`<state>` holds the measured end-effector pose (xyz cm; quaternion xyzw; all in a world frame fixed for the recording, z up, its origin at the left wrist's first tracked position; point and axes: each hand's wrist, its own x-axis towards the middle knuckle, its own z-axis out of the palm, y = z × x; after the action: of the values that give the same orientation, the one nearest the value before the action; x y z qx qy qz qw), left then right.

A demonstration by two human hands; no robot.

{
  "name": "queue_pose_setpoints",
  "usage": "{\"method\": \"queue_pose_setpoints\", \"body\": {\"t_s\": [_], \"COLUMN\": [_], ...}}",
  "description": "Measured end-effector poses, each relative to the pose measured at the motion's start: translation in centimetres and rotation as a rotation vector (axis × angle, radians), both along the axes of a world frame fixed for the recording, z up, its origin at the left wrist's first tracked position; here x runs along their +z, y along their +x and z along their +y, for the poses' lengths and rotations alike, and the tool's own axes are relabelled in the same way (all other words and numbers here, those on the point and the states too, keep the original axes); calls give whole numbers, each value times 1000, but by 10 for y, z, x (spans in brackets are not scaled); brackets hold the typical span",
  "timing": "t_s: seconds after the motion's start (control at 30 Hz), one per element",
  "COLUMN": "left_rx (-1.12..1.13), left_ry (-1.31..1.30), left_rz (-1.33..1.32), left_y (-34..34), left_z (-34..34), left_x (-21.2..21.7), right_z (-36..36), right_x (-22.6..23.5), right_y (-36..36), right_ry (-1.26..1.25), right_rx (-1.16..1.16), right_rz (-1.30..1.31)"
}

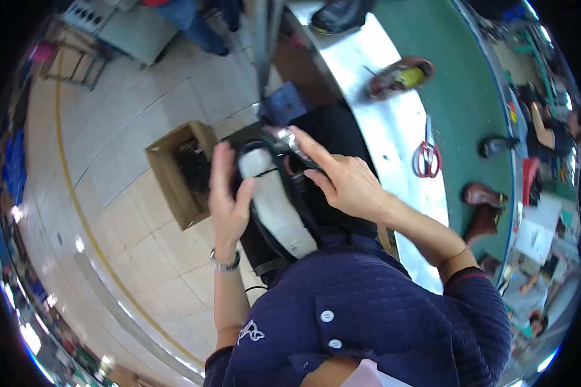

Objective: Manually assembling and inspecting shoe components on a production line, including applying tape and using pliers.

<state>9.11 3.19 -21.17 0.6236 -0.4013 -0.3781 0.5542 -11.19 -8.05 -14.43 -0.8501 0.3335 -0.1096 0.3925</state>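
Sole side up on my lap lies a dark shoe with a pale, whitish bottom (277, 201) and a thin dark line across it. My left hand (229, 193) is beside the shoe's left edge, fingers stretched out and blurred. Its thumb points toward the pale bottom; whether it touches is unclear. My right hand (350, 184) is closed around a shiny metal tool that looks like pincers (288, 139), near the shoe's far right end. Motion blurs the tool's tip, and my fingers hide part of its handles.
An open cardboard box (174, 182) with dark contents stands on the floor to the left. On the bench at right are a brown shoe (400, 79), red-handled scissors (427, 159) and more shoes (484, 193). A metal post (263, 58) rises ahead; other people are nearby.
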Motion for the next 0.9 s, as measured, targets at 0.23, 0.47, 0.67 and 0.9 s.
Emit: {"method": "queue_pose_setpoints", "body": {"t_s": [0.23,0.47,0.67,0.9], "left_rx": [78,160,385,459], "left_ry": [8,43,-49,-89], "left_rz": [-850,-886,-715,-635], "left_y": [-30,-42,-52,-56], "left_z": [2,-1,1,6], "left_x": [30,29,22,8], "right_z": [26,-8,-13,55], "right_x": [-88,-142,-153,-44], "right_y": [-129,-214,-306,-221], "right_ry": [15,-425,-227,1068], "right_rx": [-799,-942,-962,-716], "right_rz": [395,114,403,-284]}}
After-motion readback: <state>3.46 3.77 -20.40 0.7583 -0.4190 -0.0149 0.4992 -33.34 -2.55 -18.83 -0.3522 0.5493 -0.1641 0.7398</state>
